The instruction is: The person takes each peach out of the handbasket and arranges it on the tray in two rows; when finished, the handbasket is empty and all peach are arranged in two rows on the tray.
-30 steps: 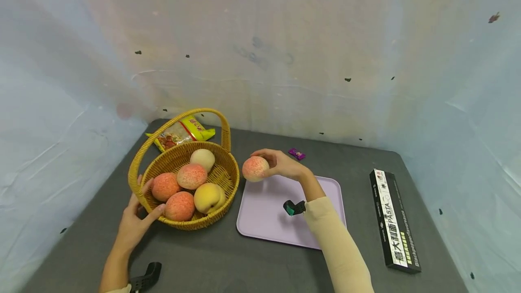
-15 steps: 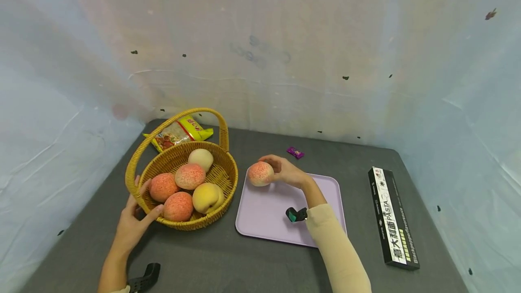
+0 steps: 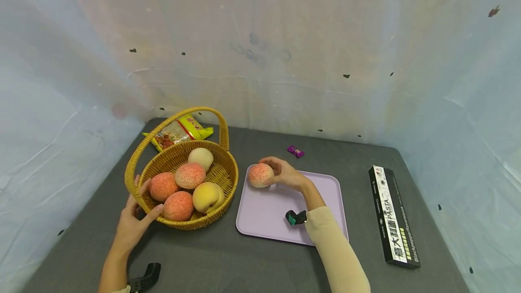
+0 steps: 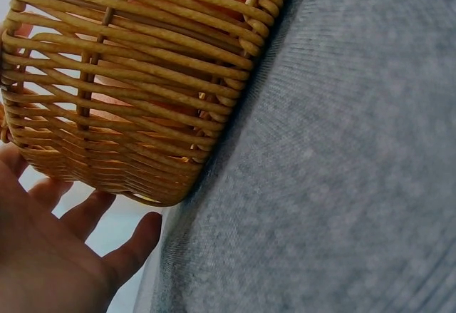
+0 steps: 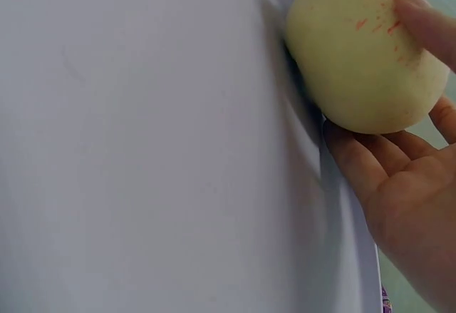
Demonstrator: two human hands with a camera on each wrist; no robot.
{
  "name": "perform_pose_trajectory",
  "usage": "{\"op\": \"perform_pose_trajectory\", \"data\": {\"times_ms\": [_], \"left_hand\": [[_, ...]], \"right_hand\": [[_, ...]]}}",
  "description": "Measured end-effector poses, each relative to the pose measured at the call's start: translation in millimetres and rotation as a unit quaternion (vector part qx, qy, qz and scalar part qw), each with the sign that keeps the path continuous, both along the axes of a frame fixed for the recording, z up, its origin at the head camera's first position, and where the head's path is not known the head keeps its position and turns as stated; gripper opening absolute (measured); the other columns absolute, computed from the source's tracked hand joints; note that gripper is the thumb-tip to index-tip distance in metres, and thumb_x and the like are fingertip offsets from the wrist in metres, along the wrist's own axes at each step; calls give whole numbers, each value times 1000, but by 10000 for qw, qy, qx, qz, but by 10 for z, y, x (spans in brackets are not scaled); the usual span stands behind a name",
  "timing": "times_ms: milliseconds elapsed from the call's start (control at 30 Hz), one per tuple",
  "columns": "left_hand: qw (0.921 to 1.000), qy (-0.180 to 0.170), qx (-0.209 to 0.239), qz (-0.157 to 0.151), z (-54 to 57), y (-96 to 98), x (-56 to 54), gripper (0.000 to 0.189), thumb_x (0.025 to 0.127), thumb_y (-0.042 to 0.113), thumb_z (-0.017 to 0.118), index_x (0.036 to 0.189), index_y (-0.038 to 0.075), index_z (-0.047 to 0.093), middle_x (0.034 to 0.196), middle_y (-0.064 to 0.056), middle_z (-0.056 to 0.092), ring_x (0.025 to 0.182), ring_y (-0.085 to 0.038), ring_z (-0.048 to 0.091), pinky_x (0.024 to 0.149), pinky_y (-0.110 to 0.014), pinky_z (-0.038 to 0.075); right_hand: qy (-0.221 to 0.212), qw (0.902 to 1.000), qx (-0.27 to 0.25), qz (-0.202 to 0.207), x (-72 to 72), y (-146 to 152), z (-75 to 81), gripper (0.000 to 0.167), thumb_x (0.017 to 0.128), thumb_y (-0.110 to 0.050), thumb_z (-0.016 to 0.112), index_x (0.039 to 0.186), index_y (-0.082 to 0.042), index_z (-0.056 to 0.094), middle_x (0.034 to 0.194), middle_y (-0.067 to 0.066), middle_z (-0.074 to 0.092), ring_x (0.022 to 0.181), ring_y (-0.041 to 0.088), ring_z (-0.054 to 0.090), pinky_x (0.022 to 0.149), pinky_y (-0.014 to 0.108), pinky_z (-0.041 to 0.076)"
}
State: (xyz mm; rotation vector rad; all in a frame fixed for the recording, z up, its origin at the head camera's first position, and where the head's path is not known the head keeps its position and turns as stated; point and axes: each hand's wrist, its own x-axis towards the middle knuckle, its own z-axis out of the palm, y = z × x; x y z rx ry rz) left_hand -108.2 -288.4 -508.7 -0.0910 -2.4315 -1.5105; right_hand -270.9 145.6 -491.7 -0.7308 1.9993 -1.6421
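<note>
In the head view, my right hand (image 3: 281, 173) grips a pink-speckled peach (image 3: 259, 175) at the far left corner of a lilac tray (image 3: 268, 220). The right wrist view shows the pale underside of this peach (image 5: 363, 56) low against the tray's raised edge, with thumb and fingers around it. On the left, my left hand (image 3: 132, 225) holds a yellow wicker basket (image 3: 232, 189) by its near left side, thumb at the rim. Inside lie several pink peaches (image 3: 179, 206), a yellow peach (image 3: 208, 197) and a pale round fruit (image 3: 201, 158).
Behind the basket lies a yellow snack bag (image 3: 179, 134). A small purple wrapped candy (image 3: 295, 151) sits beyond the tray. To the right is a long black pasta box (image 3: 394, 216). Plastic sheeting (image 3: 260, 80) hangs around the grey table (image 3: 211, 261).
My right hand has brought the peach slightly right and down, from beside the tray's left edge onto its far left corner. The left hand and basket stay in place.
</note>
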Motion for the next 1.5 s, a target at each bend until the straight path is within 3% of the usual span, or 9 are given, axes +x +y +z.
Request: {"op": "perform_pose_trajectory", "data": {"times_ms": [500,733,933,1133,1233,1333,1500], "left_hand": [[9996,211,142,-126,18,-6,39,79,90,-2,69,158,16,33,167,4,1,145,-2,19,95,-7,30],[9996,203,121,-132,17,-9,48,79,90,-2,69,158,16,32,167,6,1,145,-3,18,95,-7,30],[9995,271,96,-152,23,5,26,80,89,-2,70,157,16,33,167,4,3,145,-4,19,92,-8,32],[9993,333,12,-156,12,16,10,80,89,-2,71,158,14,33,167,5,3,144,-4,20,92,-8,31],[9995,268,55,-159,7,13,9,80,90,-2,70,158,15,32,167,6,2,145,-4,20,93,-8,31],[9997,211,35,-106,10,10,12,80,90,0,70,158,16,32,167,7,3,145,-5,20,92,-9,31],[9995,307,-41,-95,24,14,13,80,89,0,71,158,15,32,167,6,3,147,-14,21,91,-8,30]], "right_hand": [[-152,9995,148,-250,-16,-8,29,66,83,7,74,142,0,46,141,16,52,129,27,49,103,40,44],[-155,9995,44,-253,-16,-7,49,64,84,7,73,143,2,47,143,18,52,133,28,47,107,42,39],[-117,9997,-225,-76,-43,2,101,59,88,9,67,142,9,45,145,28,46,139,36,41,114,46,30],[-190,9991,-372,-2,-77,-14,153,57,89,10,65,141,12,44,145,35,41,138,40,41,111,41,35],[-166,9992,-366,8,-82,-29,200,57,89,10,65,141,12,44,145,35,41,138,40,41,111,40,35],[-129,9991,-392,11,-88,-53,282,57,89,10,65,142,11,44,146,34,42,138,39,41,113,47,31],[-8,9990,-419,141,-127,-190,474,57,90,7,67,143,6,46,148,28,44,140,32,41,112,54,28]]}}
